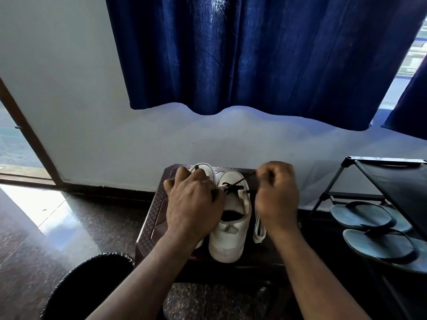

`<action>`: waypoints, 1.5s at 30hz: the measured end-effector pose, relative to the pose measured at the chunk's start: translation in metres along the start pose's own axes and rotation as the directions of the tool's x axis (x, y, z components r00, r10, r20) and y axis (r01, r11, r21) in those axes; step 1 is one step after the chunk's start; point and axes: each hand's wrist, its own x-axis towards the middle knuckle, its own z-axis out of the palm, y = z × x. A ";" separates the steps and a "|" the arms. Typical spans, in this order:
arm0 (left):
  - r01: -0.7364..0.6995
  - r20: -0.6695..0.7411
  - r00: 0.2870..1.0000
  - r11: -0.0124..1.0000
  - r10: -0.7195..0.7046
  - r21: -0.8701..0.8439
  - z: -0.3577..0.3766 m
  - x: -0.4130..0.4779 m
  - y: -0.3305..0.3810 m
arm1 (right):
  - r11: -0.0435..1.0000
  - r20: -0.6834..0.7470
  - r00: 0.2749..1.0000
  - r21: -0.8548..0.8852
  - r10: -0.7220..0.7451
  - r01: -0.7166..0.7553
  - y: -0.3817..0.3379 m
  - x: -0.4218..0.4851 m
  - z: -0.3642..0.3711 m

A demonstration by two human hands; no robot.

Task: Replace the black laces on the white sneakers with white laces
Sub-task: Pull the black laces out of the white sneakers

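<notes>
Under L hand [194, 204], sneaker [204, 168] mostly hidden, grip can't tell; R hand [277, 192] prob. pinches black lace [240, 180].

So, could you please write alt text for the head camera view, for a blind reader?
A person's right hand pulls a black lace from one of two white sneakers on a small dark table, while the left hand grips the sneakers. White laces lie beside them; blue sandals sit on a rack at right.

Right hand [277, 195] pinching black lace [240, 180], left hand [193, 202] gripping white sneaker [206, 168]
</notes>
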 end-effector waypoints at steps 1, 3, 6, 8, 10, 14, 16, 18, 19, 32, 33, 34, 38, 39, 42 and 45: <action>-0.002 -0.002 1.000 1.000 0.002 -0.007 0.000 0.000 -0.001 | 0.995 -0.040 0.995 0.042 0.090 -0.088 -0.001 0.006 -0.006; -0.001 0.004 1.000 1.000 0.001 -0.015 0.000 0.000 -0.001 | 0.980 -0.012 0.981 0.056 0.191 -0.190 0.002 0.011 -0.012; 0.011 0.019 1.000 0.999 -0.011 -0.039 -0.001 0.001 0.000 | 0.988 0.147 0.980 0.050 0.137 -0.145 0.000 0.001 -0.006; 0.023 0.026 0.999 0.998 -0.021 -0.052 -0.002 0.002 0.001 | 0.997 0.250 0.967 -0.049 -0.040 0.054 -0.003 -0.008 0.001; 0.036 0.039 0.999 0.997 -0.034 -0.063 -0.003 0.003 0.001 | 0.955 0.355 0.927 -0.211 -0.123 0.208 -0.003 -0.013 0.007; 0.052 0.072 0.996 0.995 -0.046 -0.087 -0.005 0.004 0.002 | 0.928 0.420 0.900 -0.280 -0.114 0.248 -0.001 -0.016 0.009; 0.049 0.073 0.996 0.996 -0.043 -0.081 -0.006 0.004 0.002 | 0.925 0.422 0.897 -0.273 -0.134 0.266 0.000 -0.017 0.011; 0.048 0.076 0.996 0.996 -0.042 -0.072 -0.006 0.004 0.002 | 0.947 0.335 0.933 -0.234 -0.135 0.221 0.001 -0.013 0.012; 0.045 0.081 0.996 0.997 -0.039 -0.069 -0.007 0.004 0.003 | 0.963 0.248 0.960 -0.201 -0.128 0.180 0.000 -0.009 0.009; 0.039 0.061 0.997 0.998 -0.036 -0.050 -0.007 0.004 0.004 | 0.980 0.164 0.985 -0.183 -0.045 0.075 -0.008 -0.007 -0.006; 0.039 0.057 0.998 0.998 -0.036 -0.052 -0.007 0.004 0.004 | 0.964 0.244 0.966 -0.227 -0.084 0.141 -0.010 -0.008 -0.005; 0.038 0.054 0.998 0.998 -0.035 -0.054 -0.007 0.004 0.003 | 0.931 0.327 0.940 -0.304 -0.099 0.204 -0.010 -0.009 -0.003; 0.042 0.060 0.997 0.997 -0.039 -0.057 -0.006 0.003 0.002 | 0.899 0.431 0.900 -0.369 -0.059 0.236 -0.004 -0.015 0.007; 0.043 0.059 0.997 0.998 -0.040 -0.056 -0.006 0.003 0.002 | 0.911 0.402 0.912 -0.343 -0.076 0.228 -0.004 -0.016 0.009; 0.045 0.069 0.997 0.997 -0.040 -0.065 -0.008 0.003 0.004 | 0.951 0.185 0.973 -0.250 -0.140 0.184 -0.003 -0.008 0.003; 0.032 0.074 0.997 0.998 -0.028 -0.051 -0.008 0.003 0.004 | 0.993 -0.074 0.996 -0.103 0.054 -0.061 -0.004 0.012 -0.016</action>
